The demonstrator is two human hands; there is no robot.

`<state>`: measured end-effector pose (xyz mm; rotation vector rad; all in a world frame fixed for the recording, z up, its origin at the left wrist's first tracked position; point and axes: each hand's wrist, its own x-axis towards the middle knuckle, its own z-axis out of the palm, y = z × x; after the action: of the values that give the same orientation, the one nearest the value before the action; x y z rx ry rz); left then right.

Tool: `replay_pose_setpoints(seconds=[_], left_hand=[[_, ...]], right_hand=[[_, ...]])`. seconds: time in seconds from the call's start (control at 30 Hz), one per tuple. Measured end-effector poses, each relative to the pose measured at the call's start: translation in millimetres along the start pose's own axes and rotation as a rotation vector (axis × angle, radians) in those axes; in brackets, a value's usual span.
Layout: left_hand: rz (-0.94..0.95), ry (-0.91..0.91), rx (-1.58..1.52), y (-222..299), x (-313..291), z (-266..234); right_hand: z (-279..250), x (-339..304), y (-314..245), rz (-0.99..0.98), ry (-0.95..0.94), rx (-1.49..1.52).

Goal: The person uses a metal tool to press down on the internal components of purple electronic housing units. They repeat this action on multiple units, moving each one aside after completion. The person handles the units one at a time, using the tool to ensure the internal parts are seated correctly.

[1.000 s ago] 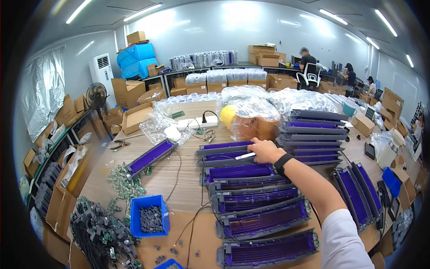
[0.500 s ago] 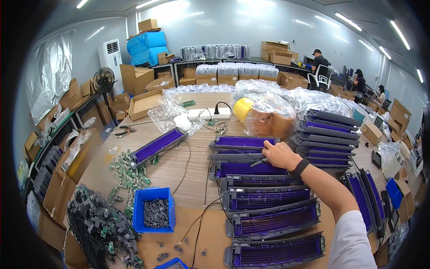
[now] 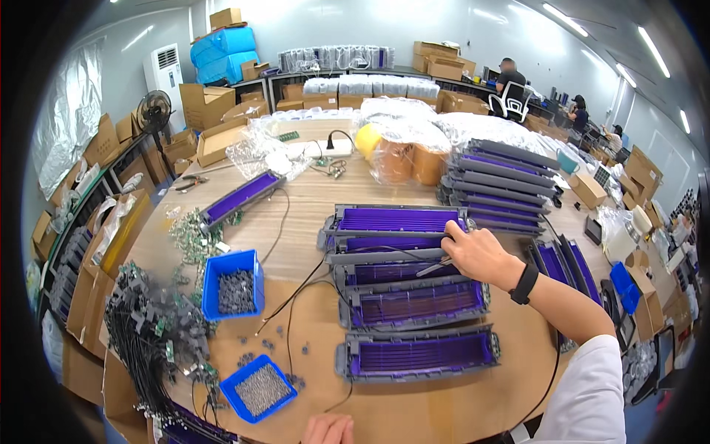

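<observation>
My right hand point(image 3: 479, 255) has its fingers closed at the right end of a long dark grey housing point(image 3: 384, 256), lying across a row of grey-and-purple housings. A thin, pale pointed piece point(image 3: 434, 267) sticks out below the fingers; what it belongs to I cannot make out. Beyond the hand lies a housing with a ribbed purple inside point(image 3: 392, 219); on the near side are two more, a middle one point(image 3: 414, 304) and the nearest point(image 3: 421, 354). Black cables trail from their left ends. My left hand point(image 3: 328, 429) shows only partly at the lower edge, its grip cut off.
Left of the row stand a blue bin of grey parts point(image 3: 237, 293) and a blue tray of screws point(image 3: 259, 390). Cabled parts point(image 3: 151, 337) heap at the left. Stacked housings point(image 3: 503, 185) and bagged orange rolls point(image 3: 403, 159) lie beyond. Co-workers sit far right.
The view has shifted, showing more of the near table. My right hand has come nearer and rightward with the grey housing, which now overlaps the nearer ones. My left hand has entered at the bottom.
</observation>
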<state>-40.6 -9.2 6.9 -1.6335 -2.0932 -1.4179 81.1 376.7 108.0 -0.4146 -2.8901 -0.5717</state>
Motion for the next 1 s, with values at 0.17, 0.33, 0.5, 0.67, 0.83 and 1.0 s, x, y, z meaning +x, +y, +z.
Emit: replay_pose_setpoints(seconds=[0.17,0.33,0.5,0.67,0.83,1.0], left_hand=[[0.002,-0.034,0.036,-12,-18,5],[0.036,0.055,0.052,-13,-15,13],[0.068,0.089,0.040,-16,-24,11],[0.020,0.133,0.214,-2,-21,0],[-0.104,-0.042,0.378,12,-18,-9],[-0.254,-0.230,0.113,37,-22,-9]], right_hand=[[-3,-46,-23,0.047,0.141,0.074],[10,-65,-35,0.182,0.105,0.223],[3,-68,-33,0.226,0.014,0.157],[-29,-100,-57,0.159,0.094,0.219],[-65,-159,-130,-0.001,-0.121,0.331],[-47,-192,-148,0.067,-0.199,0.194]])
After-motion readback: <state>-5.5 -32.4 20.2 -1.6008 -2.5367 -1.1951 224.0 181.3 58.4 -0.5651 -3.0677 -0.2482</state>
